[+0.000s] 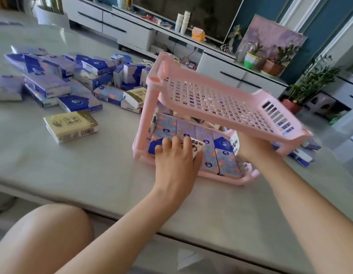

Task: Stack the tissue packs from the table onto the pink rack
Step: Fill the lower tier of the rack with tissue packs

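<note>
Clasping a light, squashy white film-wrapped tissue pack (pixel 196 147) across its width, the left hand (pixel 177 156) holds it over purple packs (pixel 191 130) in the pink plastic rack (pixel 144 119); beside it, I cannot tell the right hand (pixel 250 148) grip

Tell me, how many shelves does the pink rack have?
2. The upper shelf is bare; the lower shelf beneath it holds rows of tissue packs, where the left hand grips a white pack. None seems hidden.

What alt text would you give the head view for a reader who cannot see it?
A person's left hand grips a white printed tissue pack on the packed lower shelf of a pink plastic two-tier rack; the right hand reaches under its bare upper shelf, fingers hidden. More purple-blue tissue packs lie heaped on the grey table.
</note>
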Available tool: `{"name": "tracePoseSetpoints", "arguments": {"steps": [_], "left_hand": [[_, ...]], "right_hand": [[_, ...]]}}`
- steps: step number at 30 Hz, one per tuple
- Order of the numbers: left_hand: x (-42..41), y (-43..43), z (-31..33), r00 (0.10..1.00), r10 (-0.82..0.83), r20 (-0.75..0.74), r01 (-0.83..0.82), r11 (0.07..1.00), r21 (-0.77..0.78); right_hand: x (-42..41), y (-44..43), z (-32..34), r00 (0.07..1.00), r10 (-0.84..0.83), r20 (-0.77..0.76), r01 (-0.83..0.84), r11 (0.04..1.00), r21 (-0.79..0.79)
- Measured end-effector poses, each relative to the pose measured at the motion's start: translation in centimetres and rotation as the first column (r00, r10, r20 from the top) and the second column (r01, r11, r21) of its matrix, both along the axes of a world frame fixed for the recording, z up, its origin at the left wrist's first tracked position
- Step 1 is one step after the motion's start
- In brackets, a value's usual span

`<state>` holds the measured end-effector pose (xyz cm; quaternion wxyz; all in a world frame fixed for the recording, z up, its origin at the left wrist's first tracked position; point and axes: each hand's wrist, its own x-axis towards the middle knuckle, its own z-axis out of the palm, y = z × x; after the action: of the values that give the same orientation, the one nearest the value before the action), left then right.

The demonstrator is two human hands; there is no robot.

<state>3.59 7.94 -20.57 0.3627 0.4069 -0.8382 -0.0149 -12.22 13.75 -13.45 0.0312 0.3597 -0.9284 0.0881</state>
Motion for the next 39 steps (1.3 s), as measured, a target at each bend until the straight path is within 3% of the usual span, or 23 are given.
{"name": "tracePoseSetpoints", "arguments": {"steps": [2, 6, 9, 11, 12, 13, 14, 15, 16, 20, 23, 25, 28, 32, 37, 39], "left_hand": [[0.1, 0.1, 0.0, 1.0, -0.014, 0.006, 0.014, 1.0, 0.016], [0.1, 0.0, 0.2, 0.998, -0.055, 0.003, 0.055, 0.996, 0.075], [0.5, 0.4, 0.8, 0.97, -0.133, -0.205, 0.177, 0.961, 0.213], [0.8, 1.0, 1.4, 0.88, -0.214, -0.424, 0.364, 0.877, 0.313], [1.0, 1.3, 1.6, 0.818, -0.266, -0.509, 0.471, 0.818, 0.329], [1.0, 1.7, 1.7, 0.765, -0.324, -0.557, 0.552, 0.775, 0.307], [1.0, 1.9, 1.7, 0.727, -0.382, -0.571, 0.604, 0.751, 0.267], [0.7, 2.2, 1.6, 0.695, -0.427, -0.579, 0.643, 0.729, 0.234], [0.3, 2.3, 1.5, 0.673, -0.447, -0.589, 0.671, 0.703, 0.234], [-1.4, 3.3, 0.9, 0.65, -0.473, -0.596, 0.726, 0.619, 0.301], [-2.6, 4.1, 0.8, 0.636, -0.509, -0.581, 0.761, 0.539, 0.361], [-3.2, 4.1, 0.6, 0.697, -0.541, -0.47, 0.712, 0.599, 0.367], [-3.6, 4.1, -0.3, 0.814, -0.56, -0.153, 0.58, 0.791, 0.194], [-3.5, 4.2, -1.1, 0.836, -0.547, 0.041, 0.544, 0.836, 0.066], [-3.6, 3.9, -1.4, 0.829, -0.553, 0.087, 0.547, 0.833, 0.087], [-3.7, 3.8, -1.4, 0.826, -0.556, 0.093, 0.548, 0.831, 0.096]], "right_hand": [[0.0, -0.1, -0.3, 0.998, -0.041, -0.044, 0.036, 0.994, -0.1], [1.8, 0.2, 0.5, 0.984, -0.015, -0.178, 0.062, 0.964, 0.259], [3.0, 0.6, 1.5, 0.981, 0.054, -0.185, 0.013, 0.941, 0.339], [4.1, 1.2, 2.0, 0.997, 0.075, -0.017, -0.072, 0.989, 0.128], [5.0, 1.9, 1.9, 0.981, 0.081, 0.179, -0.068, 0.994, -0.083], [6.3, 2.7, 1.9, 0.903, 0.138, 0.406, -0.02, 0.959, -0.282], [7.4, 3.4, 1.8, 0.759, 0.217, 0.614, 0.087, 0.901, -0.425], [8.1, 4.1, 1.4, 0.644, 0.288, 0.709, 0.179, 0.844, -0.505], [8.3, 4.7, 0.9, 0.627, 0.326, 0.707, 0.2, 0.811, -0.551], [7.3, 6.2, -0.8, 0.838, 0.254, 0.483, 0.127, 0.77, -0.626], [6.7, 6.8, -1.4, 0.977, 0.167, 0.133, -0.059, 0.809, -0.584], [6.6, 6.9, -1.4, 0.981, 0.138, -0.134, -0.191, 0.793, -0.578], [5.9, 6.4, -2.1, 0.93, 0.021, -0.366, -0.218, 0.835, -0.505], [5.8, 5.0, -3.7, 0.907, -0.094, -0.411, -0.109, 0.889, -0.444], [5.7, 3.4, -3.5, 0.924, -0.27, -0.271, 0.13, 0.888, -0.442], [5.6, 3.3, -3.5, 0.915, -0.293, -0.278, 0.155, 0.89, -0.429]]}}
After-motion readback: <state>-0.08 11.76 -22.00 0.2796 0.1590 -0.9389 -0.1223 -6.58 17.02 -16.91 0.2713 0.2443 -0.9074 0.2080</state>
